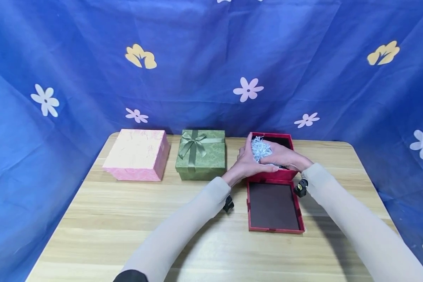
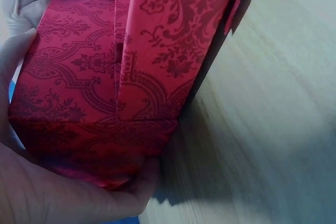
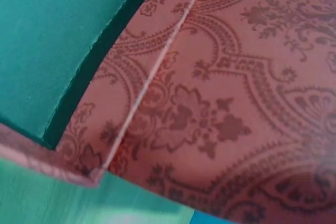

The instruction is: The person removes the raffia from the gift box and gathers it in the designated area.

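Note:
A red patterned box (image 1: 276, 175) stands uncovered at the back right of the table. My left hand (image 1: 246, 162) grips its near left corner, thumb along the front rim and a finger up the left side. In the left wrist view that hand (image 2: 58, 198) wraps round the box wall (image 2: 73, 61). Light blue shredded paper (image 1: 261, 148) bulges above the rim between the hands. My right hand (image 1: 283, 154) reaches over the box and holds the paper; its fingertips are hidden. The right wrist view shows only red patterned box surface (image 3: 226, 77) and the lid's edge.
The red lid (image 1: 275, 207) lies with its dark inside up, directly in front of the box. A green box (image 1: 206, 156) with a ribbon bow stands left of it, and a pink box (image 1: 137, 150) farther left. A blue flowered curtain (image 1: 204, 70) hangs behind.

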Motion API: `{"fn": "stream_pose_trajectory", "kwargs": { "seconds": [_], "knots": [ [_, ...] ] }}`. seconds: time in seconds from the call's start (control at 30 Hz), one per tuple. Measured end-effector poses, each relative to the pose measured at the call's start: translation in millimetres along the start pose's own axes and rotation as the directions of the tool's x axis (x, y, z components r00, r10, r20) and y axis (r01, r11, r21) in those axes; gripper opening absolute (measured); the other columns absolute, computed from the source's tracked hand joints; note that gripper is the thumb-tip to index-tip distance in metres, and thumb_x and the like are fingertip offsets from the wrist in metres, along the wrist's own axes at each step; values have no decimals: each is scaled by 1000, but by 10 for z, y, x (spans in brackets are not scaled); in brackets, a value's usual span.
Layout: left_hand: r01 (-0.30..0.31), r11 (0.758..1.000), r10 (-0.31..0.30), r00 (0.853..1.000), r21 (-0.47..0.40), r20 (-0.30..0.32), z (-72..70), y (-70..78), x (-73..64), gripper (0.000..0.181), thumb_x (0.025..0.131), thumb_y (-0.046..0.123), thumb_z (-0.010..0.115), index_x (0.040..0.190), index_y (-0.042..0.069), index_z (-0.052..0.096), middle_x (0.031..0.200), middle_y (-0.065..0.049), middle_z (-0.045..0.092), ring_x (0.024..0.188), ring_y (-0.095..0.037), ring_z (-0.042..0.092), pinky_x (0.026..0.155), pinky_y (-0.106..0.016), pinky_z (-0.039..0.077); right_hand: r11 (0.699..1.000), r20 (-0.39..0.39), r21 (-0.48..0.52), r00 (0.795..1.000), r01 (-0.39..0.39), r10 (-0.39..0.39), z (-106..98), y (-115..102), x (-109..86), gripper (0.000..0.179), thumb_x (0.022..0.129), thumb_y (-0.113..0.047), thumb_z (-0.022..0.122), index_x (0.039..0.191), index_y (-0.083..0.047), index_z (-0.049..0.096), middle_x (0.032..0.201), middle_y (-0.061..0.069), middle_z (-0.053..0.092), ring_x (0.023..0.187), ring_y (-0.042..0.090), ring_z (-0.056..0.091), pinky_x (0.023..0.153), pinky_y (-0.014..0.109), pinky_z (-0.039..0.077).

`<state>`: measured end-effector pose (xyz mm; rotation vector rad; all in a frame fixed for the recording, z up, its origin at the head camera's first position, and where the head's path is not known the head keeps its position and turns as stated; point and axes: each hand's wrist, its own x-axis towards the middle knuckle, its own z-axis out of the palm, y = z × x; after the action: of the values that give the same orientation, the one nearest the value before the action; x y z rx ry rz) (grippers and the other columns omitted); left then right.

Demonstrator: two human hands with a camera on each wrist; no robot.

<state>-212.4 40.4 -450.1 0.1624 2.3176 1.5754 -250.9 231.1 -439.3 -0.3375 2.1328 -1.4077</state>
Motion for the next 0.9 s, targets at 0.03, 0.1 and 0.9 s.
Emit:
{"fn": "stream_pose_trajectory", "kwargs": {
  "seconds": [0.03, 0.1, 0.9],
  "knots": [
    [1, 1000, -1, 1000, 3, -1, 0, 4, -2, 148, 72, 47, 102, 175, 41, -5, 175, -20, 19, 158, -41, 27, 122, -58, 37, 1000, -7, -2, 1000, 5, -5, -3, -5, -12, 88, 96, -4, 74, 169, 4, 25, 156, 26, 49, 132, 37, 53, 114, 39, 46],
    [1, 1000, -1, 1000, 8, -2, 1, 10, -6, 149, 72, 47, 102, 176, 40, -4, 175, -21, 19, 158, -41, 27, 122, -58, 36, 1000, -25, -1, 1000, 15, -15, -10, 3, -24, 87, 96, -2, 73, 169, 5, 25, 157, 27, 47, 133, 37, 52, 113, 37, 46],
    [2, 998, 0, 1000, 68, -26, 20, 18, 18, 151, 70, 47, 104, 175, 41, -5, 176, -21, 20, 159, -38, 27, 122, -57, 37, 998, -212, 17, 976, 62, -57, -292, -169, -285, 88, 98, 4, 70, 172, 0, 25, 162, 21, 47, 129, 27, 52, 95, 20, 51]
  ]
}}
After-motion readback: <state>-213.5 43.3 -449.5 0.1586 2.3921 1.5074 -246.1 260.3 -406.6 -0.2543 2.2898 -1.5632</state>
